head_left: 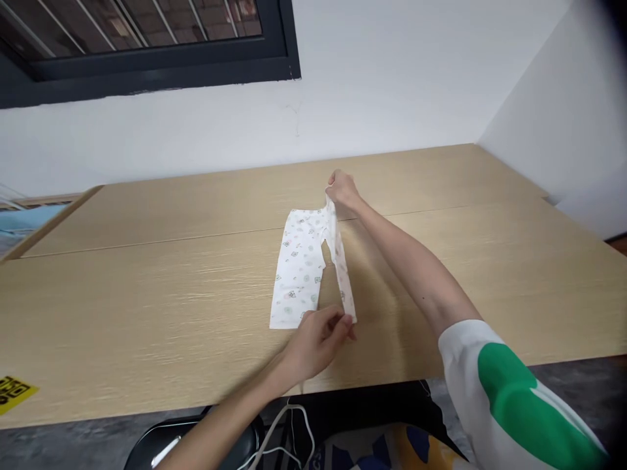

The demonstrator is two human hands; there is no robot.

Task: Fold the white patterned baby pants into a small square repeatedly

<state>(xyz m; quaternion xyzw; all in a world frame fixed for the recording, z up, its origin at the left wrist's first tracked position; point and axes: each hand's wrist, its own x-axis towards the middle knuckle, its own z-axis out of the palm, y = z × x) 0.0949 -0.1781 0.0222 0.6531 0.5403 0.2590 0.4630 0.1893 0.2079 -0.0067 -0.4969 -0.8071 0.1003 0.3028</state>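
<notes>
A small pair of white printed baby trousers [300, 267] lies on the light wooden table [147, 287], waist away from me. My right hand [343, 190] pinches the waistband's right corner at the far end and lifts it. My left hand [318, 339] pinches the hem of the right leg near the table's front edge. That leg is raised off the table, standing on edge and folding leftward towards the other leg, which lies flat.
A yellow sticker [14, 391] sits at the table's front left corner. White walls and a dark-framed window [147, 52] stand behind the table. A black chair seat [161, 444] and white cords [284, 431] lie below the front edge.
</notes>
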